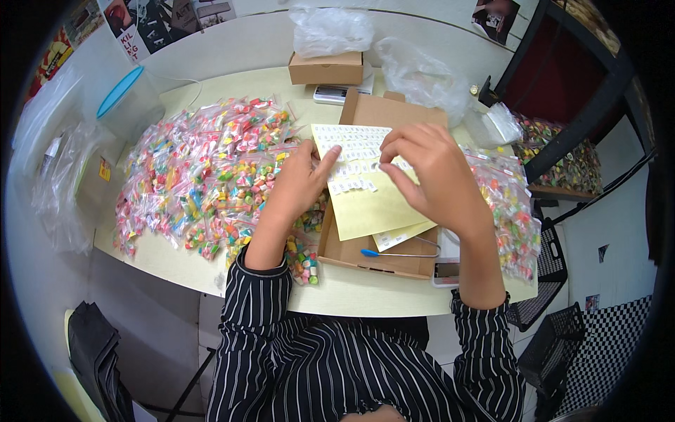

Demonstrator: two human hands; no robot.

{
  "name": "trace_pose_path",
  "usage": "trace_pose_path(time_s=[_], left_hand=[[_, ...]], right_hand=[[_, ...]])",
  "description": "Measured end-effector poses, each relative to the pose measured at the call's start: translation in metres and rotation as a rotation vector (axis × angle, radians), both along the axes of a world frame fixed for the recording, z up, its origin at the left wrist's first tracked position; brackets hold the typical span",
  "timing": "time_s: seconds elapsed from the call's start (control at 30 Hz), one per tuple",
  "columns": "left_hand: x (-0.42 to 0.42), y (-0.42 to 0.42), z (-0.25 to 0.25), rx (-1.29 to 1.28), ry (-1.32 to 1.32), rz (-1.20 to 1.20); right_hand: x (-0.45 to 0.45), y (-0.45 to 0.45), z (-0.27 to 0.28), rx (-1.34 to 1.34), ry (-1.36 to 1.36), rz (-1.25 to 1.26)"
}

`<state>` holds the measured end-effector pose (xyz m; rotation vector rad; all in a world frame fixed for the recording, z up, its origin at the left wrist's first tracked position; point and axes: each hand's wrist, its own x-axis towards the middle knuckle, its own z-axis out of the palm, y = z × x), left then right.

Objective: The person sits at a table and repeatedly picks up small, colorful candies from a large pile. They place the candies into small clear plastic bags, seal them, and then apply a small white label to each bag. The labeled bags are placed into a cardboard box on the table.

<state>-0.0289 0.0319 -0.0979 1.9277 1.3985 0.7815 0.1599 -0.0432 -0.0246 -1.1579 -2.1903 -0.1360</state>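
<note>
A pale yellow backing sheet [374, 211] with rows of small white printed labels is tilted above an open cardboard box. My left hand [300, 182] grips the sheet's left edge, thumb on top. Over its right part, my right hand [435, 174] has thumb and forefinger pinched at a small white label [375, 165], which looks partly lifted; the fingers hide some of it. Below the sheet, a second label sheet [403, 235] pokes out. Tongs with a blue tip [370, 253] lie across the shallow cardboard box [337, 250].
Small clear bags of colourful candies [211, 169] cover the table's left side. More labelled candy bags [506, 211] lie at right. Behind stand a closed carton [326, 68], plastic bags [422, 74] and a blue-rimmed tub [129, 105]. Black baskets [551, 343] are at lower right.
</note>
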Motion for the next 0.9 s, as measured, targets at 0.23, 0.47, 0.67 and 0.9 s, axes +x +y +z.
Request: trace_pose_path(time_s=[0.23, 0.47, 0.67, 0.9], left_hand=[[-0.044, 0.002, 0.026, 0.124, -0.247, 0.083], [-0.003, -0.014, 0.093, 0.220, -0.807, -0.323], [0.028, -0.029, 0.101, 0.347, -0.866, -0.363], [0.037, -0.037, 0.096, 0.359, -0.743, -0.458]], right_hand=[[0.011, 0.001, 0.006, -0.102, 0.267, -0.004], [0.017, -0.005, 0.024, 0.023, 0.526, 0.024], [0.006, -0.014, 0.039, 0.074, 0.702, 0.106], [0.002, -0.014, 0.034, 0.043, 0.840, 0.116]])
